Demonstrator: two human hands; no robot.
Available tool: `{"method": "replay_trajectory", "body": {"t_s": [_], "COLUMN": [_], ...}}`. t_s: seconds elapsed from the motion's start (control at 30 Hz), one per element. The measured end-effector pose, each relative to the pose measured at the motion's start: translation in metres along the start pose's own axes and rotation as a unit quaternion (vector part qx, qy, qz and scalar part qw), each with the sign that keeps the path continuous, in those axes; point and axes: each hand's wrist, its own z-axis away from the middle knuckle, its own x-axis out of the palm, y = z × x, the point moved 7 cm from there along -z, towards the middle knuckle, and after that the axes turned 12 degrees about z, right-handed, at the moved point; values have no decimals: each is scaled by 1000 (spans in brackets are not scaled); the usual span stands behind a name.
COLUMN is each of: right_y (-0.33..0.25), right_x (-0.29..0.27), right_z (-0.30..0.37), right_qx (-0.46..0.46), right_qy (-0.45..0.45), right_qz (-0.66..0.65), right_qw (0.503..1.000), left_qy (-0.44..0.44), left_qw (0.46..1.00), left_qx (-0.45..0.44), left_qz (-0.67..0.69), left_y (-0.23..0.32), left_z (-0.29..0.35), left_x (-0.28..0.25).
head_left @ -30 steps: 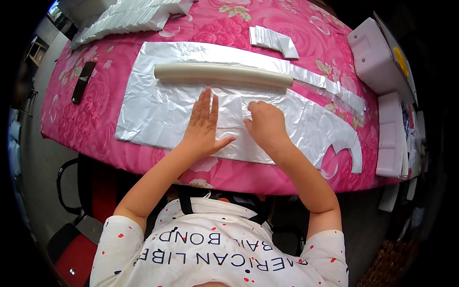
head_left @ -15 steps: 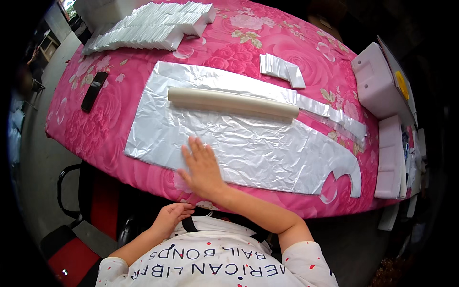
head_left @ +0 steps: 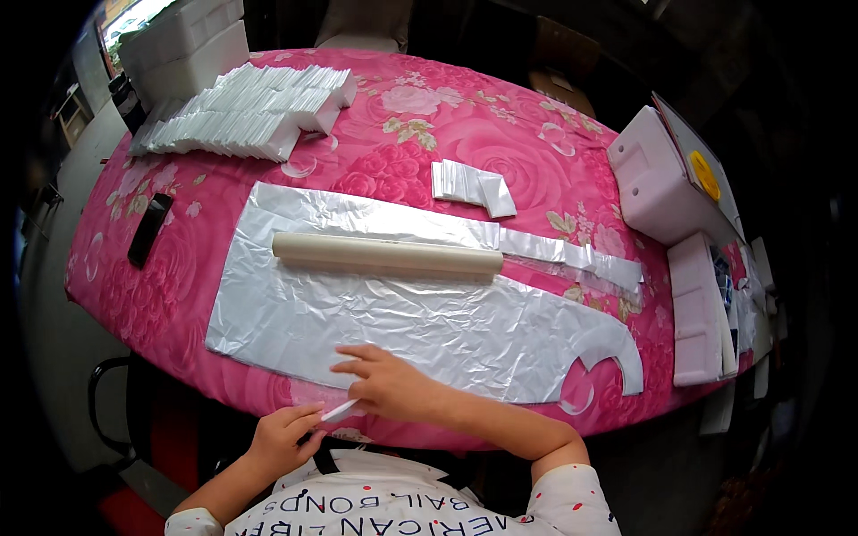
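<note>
At the table's near edge a small narrow white piece (head_left: 340, 411), perhaps a folded strip, spans the gap between my hands. My left hand (head_left: 284, 439) pinches its left end with the fingertips. My right hand (head_left: 393, 384) grips the other end near the thumb, its upper fingers stretched out over the foil. Beyond my hands lies a wide silver foil sheet (head_left: 357, 313), wrinkled, with a curved cutout at its right end. A pale cardboard tube (head_left: 384, 255) rests across the sheet. From its far right side runs a silver strip (head_left: 572, 255).
The table has a pink floral cloth (head_left: 483, 143). White-silver folded packets (head_left: 241, 116) stand in rows at the far left, near a white foam box (head_left: 183, 54). A smaller packet stack (head_left: 474, 186) lies beyond the tube. A black phone (head_left: 150, 230) is left; foam boxes (head_left: 657, 174) stand right.
My right hand has drawn back from the foil toward the table edge. My left hand has come up to meet it, and a small white piece now shows between them. The view has tilted up.
</note>
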Motion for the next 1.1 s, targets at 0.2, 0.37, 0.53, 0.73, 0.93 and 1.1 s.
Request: {"method": "replay_trajectory", "body": {"t_s": [0.2,0.37,0.53,0.73,0.93,1.1], "right_y": [206,317,288,192,130,56], "right_x": [-125,-188,-184,-119,-92,-36], "right_z": [54,104,97,50,87,98], "right_qx": [378,513,564,249,367,253], "right_qy": [356,370,274,136,48,10], "right_qz": [-210,22,408,215,182,-49], "right_qw": [828,774,663,935,911,966], "left_qy": [-7,-46,-43,-70,-115,-40], "left_qw": [1000,999,999,994,985,994], "left_qx": [-5,9,-6,52,96,34], "left_qz": [-19,-15,-27,-71,-88,-96], "left_y": [1,6,3,4,-2,-10], "left_z": [-3,-5,1,-10,-86,-113], "left_x": [4,17,14,14,37,69]}}
